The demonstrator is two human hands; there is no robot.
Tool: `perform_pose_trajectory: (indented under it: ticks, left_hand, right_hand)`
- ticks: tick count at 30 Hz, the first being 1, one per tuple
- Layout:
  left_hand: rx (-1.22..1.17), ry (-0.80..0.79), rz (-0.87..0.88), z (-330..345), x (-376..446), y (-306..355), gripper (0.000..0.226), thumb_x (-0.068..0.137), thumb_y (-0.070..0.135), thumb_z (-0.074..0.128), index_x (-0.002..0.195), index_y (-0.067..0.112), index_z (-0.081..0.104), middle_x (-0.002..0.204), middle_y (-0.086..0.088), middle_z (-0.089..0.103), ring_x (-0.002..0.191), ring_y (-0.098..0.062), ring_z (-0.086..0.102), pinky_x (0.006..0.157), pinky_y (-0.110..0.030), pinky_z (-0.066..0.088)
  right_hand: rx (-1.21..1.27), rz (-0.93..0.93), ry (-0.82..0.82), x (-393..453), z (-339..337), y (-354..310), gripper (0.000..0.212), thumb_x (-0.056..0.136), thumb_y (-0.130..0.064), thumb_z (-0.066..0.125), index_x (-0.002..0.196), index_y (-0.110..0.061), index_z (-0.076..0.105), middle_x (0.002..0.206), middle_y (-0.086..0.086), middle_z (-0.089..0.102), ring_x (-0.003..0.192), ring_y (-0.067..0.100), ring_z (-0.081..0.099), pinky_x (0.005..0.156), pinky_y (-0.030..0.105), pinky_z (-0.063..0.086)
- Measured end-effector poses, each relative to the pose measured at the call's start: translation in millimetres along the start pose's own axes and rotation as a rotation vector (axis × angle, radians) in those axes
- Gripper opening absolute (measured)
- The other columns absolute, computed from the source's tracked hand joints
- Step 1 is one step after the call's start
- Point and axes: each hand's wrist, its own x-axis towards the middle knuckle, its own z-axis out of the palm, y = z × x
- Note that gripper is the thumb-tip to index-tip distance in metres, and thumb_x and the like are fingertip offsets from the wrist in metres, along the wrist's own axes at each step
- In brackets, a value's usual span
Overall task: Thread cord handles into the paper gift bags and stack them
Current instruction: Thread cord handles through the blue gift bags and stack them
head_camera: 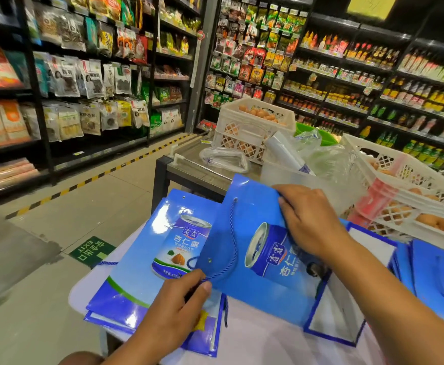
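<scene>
I stand in a grocery aisle, with dark shelves (89, 75) of packaged snacks from nine to twelve o'clock and shelves of sauce bottles (373, 83) from twelve to three o'clock. Below me is a pale counter (263, 341), its bare part showing at six o'clock.

At the centre of my view I hold a glossy blue paper gift bag (255, 233), folded flat and printed with a picture of a drink can. My right hand (310, 219) grips its upper edge at about one o'clock, fingers curled over the paper. A blue cord handle (234, 248) runs down from a hole near the bag's top corner and curves toward seven o'clock, where my left hand (178, 306) pinches the cord's end between thumb and fingers, just below a second hole in the bag. My two hands are well apart, each closed on its own part of the work.

At eight o'clock, partly under the held bag, lies a stack of matching blue bags (142, 259) flat on the counter, with a loop of cord showing at its side. At four o'clock, more blue bags (436, 275) lie at the right edge of my view.

Beyond the counter, at twelve o'clock, a white plastic crate (244, 127) holds brown eggs, and clear plastic bags (223, 156) lie in front of it on a metal stand. At two o'clock a second white crate of eggs (410, 185) sits near my right forearm. On the floor at nine o'clock is a green exit sign sticker (92, 250), and a yellow and black striped line (97, 177) runs across the tiles.
</scene>
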Motion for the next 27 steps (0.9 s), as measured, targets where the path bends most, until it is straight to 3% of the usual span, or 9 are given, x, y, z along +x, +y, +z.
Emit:
perform_pose_trajectory:
  ticks: [3, 7, 9, 11, 14, 19, 21, 24, 27]
  left_hand:
    - [-0.01, 0.027, 0.024, -2.3, -3.2, 8.2, 0.036, 0.095, 0.051, 0.053, 0.076, 0.02, 0.058, 0.063, 0.013, 0.06, 0.06, -0.005, 0.057, 0.054, -0.021, 0.044]
    - [0.003, 0.031, 0.013, -1.9, -2.7, 6.5, 0.036, 0.097, 0.048, 0.055, 0.075, 0.019, 0.056, 0.06, 0.009, 0.057, 0.057, -0.006, 0.055, 0.052, -0.022, 0.043]
    - [0.075, 0.025, 0.042, -1.4, -1.0, 1.3, 0.038, 0.1, 0.044, 0.058, 0.076, 0.016, 0.052, 0.058, 0.006, 0.052, 0.056, -0.004, 0.05, 0.053, -0.024, 0.04]
    - [0.109, 0.033, 0.06, -0.7, -0.2, -2.5, 0.034, 0.1, 0.039, 0.062, 0.077, 0.016, 0.053, 0.058, 0.008, 0.051, 0.056, -0.002, 0.048, 0.052, -0.023, 0.038]
    - [0.108, 0.055, 0.065, 1.5, -0.4, -0.2, 0.023, 0.098, 0.027, 0.068, 0.078, 0.021, 0.061, 0.058, 0.015, 0.055, 0.055, -0.001, 0.052, 0.053, -0.015, 0.037]
    - [0.047, 0.061, 0.036, -0.4, -1.2, -1.2, 0.013, 0.096, 0.028, 0.072, 0.085, 0.025, 0.067, 0.06, 0.004, 0.061, 0.054, -0.006, 0.054, 0.052, -0.023, 0.043]
    - [-0.03, 0.098, 0.002, -0.4, -1.7, 0.3, 0.011, 0.097, 0.024, 0.071, 0.086, 0.022, 0.068, 0.057, 0.001, 0.057, 0.051, -0.011, 0.052, 0.051, -0.026, 0.042]
    - [-0.054, 0.184, -0.019, 1.4, -1.8, 1.1, 0.013, 0.096, 0.014, 0.07, 0.087, 0.023, 0.07, 0.058, 0.0, 0.056, 0.051, -0.015, 0.052, 0.051, -0.028, 0.044]
    - [-0.095, 0.262, -0.077, 2.3, 0.8, -4.5, 0.016, 0.096, 0.01, 0.07, 0.095, 0.026, 0.074, 0.073, -0.004, 0.069, 0.072, -0.025, 0.069, 0.068, -0.045, 0.063]
  right_hand:
    - [-0.109, -0.002, -0.177, 16.6, 30.6, 10.1, 0.04, 0.101, -0.041, 0.029, 0.12, -0.026, 0.061, 0.11, 0.0, 0.066, 0.106, 0.029, 0.059, 0.088, 0.041, 0.042]
    - [-0.229, 0.023, -0.319, 13.9, 64.2, 9.6, 0.05, 0.094, -0.023, 0.051, 0.143, -0.03, 0.049, 0.13, 0.0, 0.053, 0.122, 0.028, 0.052, 0.103, 0.043, 0.039]
    - [-0.037, -0.026, -0.337, -3.0, 70.4, -12.5, 0.064, 0.085, -0.011, 0.057, 0.145, -0.032, 0.049, 0.141, -0.008, 0.049, 0.126, 0.021, 0.05, 0.107, 0.042, 0.043]
    - [0.33, -0.069, -0.415, -28.9, 64.7, -48.3, 0.065, 0.086, -0.004, 0.053, 0.141, -0.038, 0.052, 0.137, -0.018, 0.052, 0.119, 0.009, 0.054, 0.101, 0.031, 0.049]
    - [0.65, -0.091, -0.522, -66.1, 58.5, -91.9, 0.06, 0.091, -0.007, 0.055, 0.135, -0.048, 0.053, 0.125, -0.018, 0.061, 0.107, 0.017, 0.062, 0.09, 0.026, 0.054]
    - [0.765, 0.057, -0.351, -81.7, 83.0, -88.3, 0.031, 0.091, -0.019, 0.072, 0.115, -0.039, 0.067, 0.098, -0.008, 0.066, 0.082, 0.014, 0.062, 0.077, 0.026, 0.054]
    - [0.834, 0.164, -0.244, -83.0, 85.1, -79.6, 0.016, 0.091, -0.021, 0.077, 0.099, -0.035, 0.074, 0.092, -0.007, 0.07, 0.082, 0.011, 0.062, 0.073, 0.02, 0.051]
    - [0.979, 0.344, -0.076, -84.4, 85.7, -67.8, 0.015, 0.093, -0.011, 0.075, 0.087, -0.024, 0.076, 0.087, -0.007, 0.072, 0.083, 0.017, 0.063, 0.072, 0.024, 0.053]
    - [1.06, 0.589, 0.021, -88.0, 90.7, -62.6, 0.009, 0.096, -0.016, 0.071, 0.091, -0.023, 0.075, 0.091, -0.01, 0.074, 0.091, 0.014, 0.07, 0.065, 0.024, 0.059]
